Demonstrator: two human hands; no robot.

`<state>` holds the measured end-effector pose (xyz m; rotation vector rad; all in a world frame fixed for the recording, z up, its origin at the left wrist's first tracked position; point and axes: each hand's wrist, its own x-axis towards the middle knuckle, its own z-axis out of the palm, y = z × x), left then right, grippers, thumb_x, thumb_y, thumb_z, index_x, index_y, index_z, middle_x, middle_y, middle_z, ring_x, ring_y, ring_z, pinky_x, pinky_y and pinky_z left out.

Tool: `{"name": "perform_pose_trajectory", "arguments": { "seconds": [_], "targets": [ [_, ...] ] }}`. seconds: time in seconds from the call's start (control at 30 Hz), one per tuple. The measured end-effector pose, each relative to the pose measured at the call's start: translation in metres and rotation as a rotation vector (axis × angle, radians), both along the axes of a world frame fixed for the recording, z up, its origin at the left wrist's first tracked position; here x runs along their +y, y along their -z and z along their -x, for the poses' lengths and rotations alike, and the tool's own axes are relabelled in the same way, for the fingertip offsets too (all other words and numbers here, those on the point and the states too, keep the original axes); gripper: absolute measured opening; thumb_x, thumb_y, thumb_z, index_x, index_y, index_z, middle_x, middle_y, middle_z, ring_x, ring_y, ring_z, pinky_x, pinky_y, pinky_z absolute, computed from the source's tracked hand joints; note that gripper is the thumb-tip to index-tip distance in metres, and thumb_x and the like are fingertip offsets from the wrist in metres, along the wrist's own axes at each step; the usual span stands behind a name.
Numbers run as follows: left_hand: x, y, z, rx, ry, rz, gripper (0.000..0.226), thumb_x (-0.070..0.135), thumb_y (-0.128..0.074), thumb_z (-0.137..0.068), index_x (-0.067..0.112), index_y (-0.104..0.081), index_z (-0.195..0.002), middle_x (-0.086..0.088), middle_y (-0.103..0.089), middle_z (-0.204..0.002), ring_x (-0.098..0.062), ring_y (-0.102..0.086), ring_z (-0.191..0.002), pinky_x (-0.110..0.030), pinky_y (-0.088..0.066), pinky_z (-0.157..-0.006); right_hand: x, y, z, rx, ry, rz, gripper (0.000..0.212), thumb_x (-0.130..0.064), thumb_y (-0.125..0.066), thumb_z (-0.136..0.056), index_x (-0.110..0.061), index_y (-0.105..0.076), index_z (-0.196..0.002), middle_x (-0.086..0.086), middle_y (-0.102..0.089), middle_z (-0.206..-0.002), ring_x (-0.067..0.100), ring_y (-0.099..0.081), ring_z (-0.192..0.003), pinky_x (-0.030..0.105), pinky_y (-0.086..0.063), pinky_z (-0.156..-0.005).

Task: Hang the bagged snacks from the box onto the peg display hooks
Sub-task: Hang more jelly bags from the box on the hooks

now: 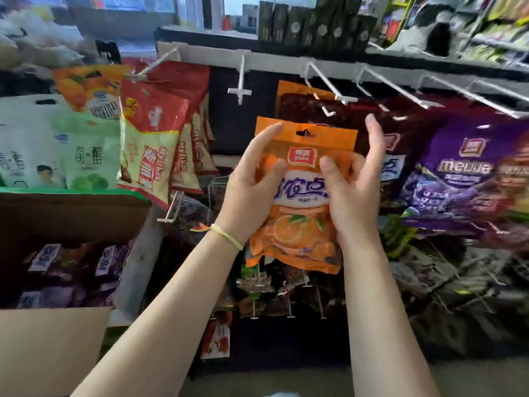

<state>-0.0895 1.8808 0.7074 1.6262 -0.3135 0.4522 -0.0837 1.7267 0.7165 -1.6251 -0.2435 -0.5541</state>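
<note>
Two bare forearms, no sleeves in view. Left hand (246,193): thin pale yellow-green cord bracelet (229,235) at wrist, small orange and green tassel at its left end. Right hand (355,196): no jewellery, nails short and unpainted.

Purple bag (463,179) on the right reads "meuua"-like white lettering under a red square logo, small print illegible. Orange bag (303,196) carries the same red logo and stylised Chinese characters, blurred. Green-white bag (88,156): Chinese characters, unclear.
</note>
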Motion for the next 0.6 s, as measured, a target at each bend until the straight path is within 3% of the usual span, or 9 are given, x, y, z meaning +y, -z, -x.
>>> {"name": "perform_pose_trajectory", "arguments": {
  "seconds": [0.07,0.17,0.4,0.6],
  "targets": [
    [-0.019,-0.004,-0.009,0.013,-0.044,0.003,0.04,0.013,-0.052,-0.103,0.025,-0.054,-0.142,0.004,-0.064,-0.13,-0.011,-0.064,-0.114,-0.039,-0.056,-0.096,-0.017,-0.005,-0.014,-0.031,0.007,0.123,0.043,-0.017,-0.056,-0.1,-0.037,-0.051,-0.138,-0.005,-0.058,-0.135,0.007,-0.054,-0.126,0.036,-0.047,-0.107],
    [-0.04,-0.01,-0.022,0.012,-0.074,0.021,0.037,0.012,-0.051,-0.103,0.021,-0.057,-0.139,0.003,-0.065,-0.128,-0.012,-0.064,-0.114,-0.041,-0.056,-0.097,-0.033,-0.013,-0.03,-0.034,0.033,0.216,0.03,-0.017,-0.053,-0.101,-0.035,-0.067,-0.12,-0.013,-0.062,-0.121,0.0,-0.055,-0.118,0.034,-0.047,-0.105],
    [-0.061,-0.018,-0.04,0.007,-0.132,0.035,0.036,0.012,-0.051,-0.103,0.021,-0.058,-0.138,0.003,-0.067,-0.124,-0.013,-0.067,-0.109,-0.042,-0.059,-0.092,-0.049,-0.02,-0.051,-0.017,0.013,0.238,0.033,-0.017,-0.05,-0.101,-0.036,-0.067,-0.122,-0.009,-0.055,-0.12,-0.011,-0.05,-0.111,0.023,-0.046,-0.102],
    [-0.059,-0.01,-0.044,0.036,-0.137,0.046,0.037,0.011,-0.05,-0.104,0.022,-0.057,-0.139,0.007,-0.065,-0.127,-0.007,-0.065,-0.113,-0.03,-0.058,-0.091,-0.048,-0.011,-0.061,0.01,-0.03,0.298,0.036,-0.018,-0.049,-0.102,-0.035,-0.062,-0.131,-0.013,-0.053,-0.12,-0.009,-0.047,-0.114,0.0,-0.036,-0.093]
  ]
}}
